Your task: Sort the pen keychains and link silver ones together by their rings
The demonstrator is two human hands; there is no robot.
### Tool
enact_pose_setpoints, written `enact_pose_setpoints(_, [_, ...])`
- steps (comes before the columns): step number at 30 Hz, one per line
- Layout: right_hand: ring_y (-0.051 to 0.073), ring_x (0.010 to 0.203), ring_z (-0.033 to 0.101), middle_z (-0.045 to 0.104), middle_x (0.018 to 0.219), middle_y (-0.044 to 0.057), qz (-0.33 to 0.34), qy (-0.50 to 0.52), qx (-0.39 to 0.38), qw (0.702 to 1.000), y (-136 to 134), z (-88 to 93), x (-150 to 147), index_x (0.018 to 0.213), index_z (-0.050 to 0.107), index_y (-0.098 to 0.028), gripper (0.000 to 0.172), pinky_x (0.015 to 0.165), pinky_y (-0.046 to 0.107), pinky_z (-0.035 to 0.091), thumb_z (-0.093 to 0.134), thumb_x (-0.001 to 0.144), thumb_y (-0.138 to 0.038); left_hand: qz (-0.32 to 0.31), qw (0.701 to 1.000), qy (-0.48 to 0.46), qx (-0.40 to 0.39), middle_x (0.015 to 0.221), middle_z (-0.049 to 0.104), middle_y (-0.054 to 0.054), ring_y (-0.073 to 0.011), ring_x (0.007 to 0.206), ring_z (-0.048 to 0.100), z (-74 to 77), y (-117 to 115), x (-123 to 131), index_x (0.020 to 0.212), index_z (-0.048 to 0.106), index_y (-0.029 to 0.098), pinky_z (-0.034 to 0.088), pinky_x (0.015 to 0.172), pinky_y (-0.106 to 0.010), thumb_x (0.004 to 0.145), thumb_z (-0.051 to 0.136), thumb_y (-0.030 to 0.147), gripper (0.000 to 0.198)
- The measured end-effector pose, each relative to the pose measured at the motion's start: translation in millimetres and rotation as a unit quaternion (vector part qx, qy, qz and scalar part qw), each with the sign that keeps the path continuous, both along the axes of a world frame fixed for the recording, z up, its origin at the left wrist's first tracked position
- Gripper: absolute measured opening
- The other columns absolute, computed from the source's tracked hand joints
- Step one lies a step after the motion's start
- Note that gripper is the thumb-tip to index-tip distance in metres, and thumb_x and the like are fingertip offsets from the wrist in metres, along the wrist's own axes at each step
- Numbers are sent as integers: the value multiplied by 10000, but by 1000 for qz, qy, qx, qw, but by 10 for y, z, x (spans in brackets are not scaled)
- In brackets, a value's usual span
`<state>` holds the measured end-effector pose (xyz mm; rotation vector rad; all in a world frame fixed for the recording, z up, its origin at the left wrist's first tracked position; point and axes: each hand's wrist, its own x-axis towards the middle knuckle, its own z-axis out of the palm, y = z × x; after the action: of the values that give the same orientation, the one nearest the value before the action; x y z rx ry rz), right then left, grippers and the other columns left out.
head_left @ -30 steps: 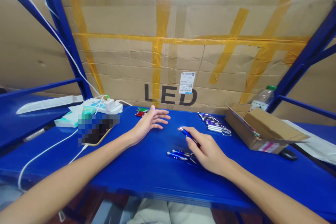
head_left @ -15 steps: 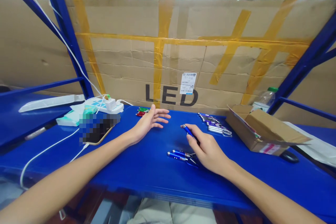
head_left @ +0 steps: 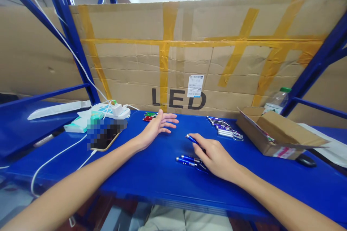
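Right-hand grip: the right hand [head_left: 218, 155] pinches one blue penlight [head_left: 192, 138] between thumb and fingers, its silver tip angled toward the far left, the rear end hidden by the hand.
Left-hand grip: the left hand [head_left: 153, 131] is spread and holds nothing, palm turned to the right; whether its edge touches the table cannot be told.
Blue pair: two loose blue penlights [head_left: 186, 162] lie side by side on the blue table [head_left: 151, 180], just beside the right hand, their strap ends running close to it.
Red and green group: red penlights [head_left: 148, 118] and green penlights [head_left: 150, 114] lie behind the left hand, partly covered by it.
Far-right row: purple, dark and silver penlights [head_left: 224, 133] lie lined up, cords toward the carton.
Carton: the small open carton [head_left: 282, 151] has something colourful inside, too small to identify.
Done: grouping by colour looks largely in place for the red, green and silver ones.
Left over: the gripped blue one is not yet set down; how many the carton holds cannot be judged.
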<state>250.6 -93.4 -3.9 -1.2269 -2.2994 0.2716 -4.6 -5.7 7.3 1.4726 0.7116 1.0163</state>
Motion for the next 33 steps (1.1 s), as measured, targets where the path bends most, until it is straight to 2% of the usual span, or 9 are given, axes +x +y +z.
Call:
enact_pose_setpoints(8, [243,753,728,776,854,46,-23,-34,-3,999,63,-40,5,1404,589,-196,378,697,339,473,369,1129,-331,-9,1000,8,-1,1310,748,-169,-283,1116,703,-45,1,8,1285,712,175,547,877,-359,990,430,848,787])
enact_pose_setpoints(11, [257,933,755,790,1076,86,-13,-22,19,999,74,-65,24,1429,586,-216,373,803,362,540,387,1137,-335,-6,1000,11,3,1309,749,-166,-279,1105,706,-32,-7,15,1288,713,177,548,876,-356,985,456,843,776])
enact_pose_setpoints(13, [263,1054,734,750,1209,107,-7,-24,44,999,80,-75,34,1418,605,-234,357,889,380,559,406,1135,-325,-5,1000,12,8,1308,750,-166,-279,1101,706,-23,-10,16,1293,712,177,549,872,-355,976,482,842,772])
enact_pose_setpoints(18, [260,1041,671,677,1157,112,10,-66,38,997,118,-90,57,1361,641,-232,325,935,414,558,412,1130,-256,3,1000,9,20,1312,748,-177,-281,1091,710,-27,11,9,1289,714,168,552,859,-353,966,510,840,773])
enact_pose_setpoints(21, [275,1110,654,692,1230,112,26,-57,34,997,145,-110,77,1351,611,-237,267,1004,453,527,467,1129,-272,2,1000,11,17,1315,746,-178,-280,1090,712,-44,24,7,1300,710,169,552,859,-356,979,500,829,763])
enact_pose_setpoints(23, [269,1105,648,706,1235,98,34,-46,23,998,153,-117,88,1283,610,-242,200,991,441,521,485,1134,-292,-1,999,26,26,1313,745,-179,-280,1090,712,-64,22,11,1303,707,167,548,865,-361,986,501,819,754])
enact_pose_setpoints(26, [260,1051,632,708,1168,84,35,-47,7,998,146,-108,92,1186,615,-235,138,931,412,521,502,1133,-294,-6,995,67,79,1300,744,-170,-276,1087,709,-97,-5,19,1293,712,170,536,882,-369,1005,510,784,708])
enact_pose_setpoints(29, [254,1045,624,685,1142,84,44,-65,-1,997,127,-87,85,1169,638,-236,144,919,398,513,516,1130,-302,-20,983,117,142,1297,743,-134,-271,1127,696,-107,-64,19,1300,719,201,519,938,-375,1041,556,679,568])
enact_pose_setpoints(33, [249,1043,637,689,1119,70,51,-97,-8,994,112,-75,68,1127,672,-242,172,932,409,484,523,1133,-328,-39,942,224,245,1180,761,-90,-263,1096,686,-79,-138,5,1139,778,216,495,971,-373,1041,632,552,379])
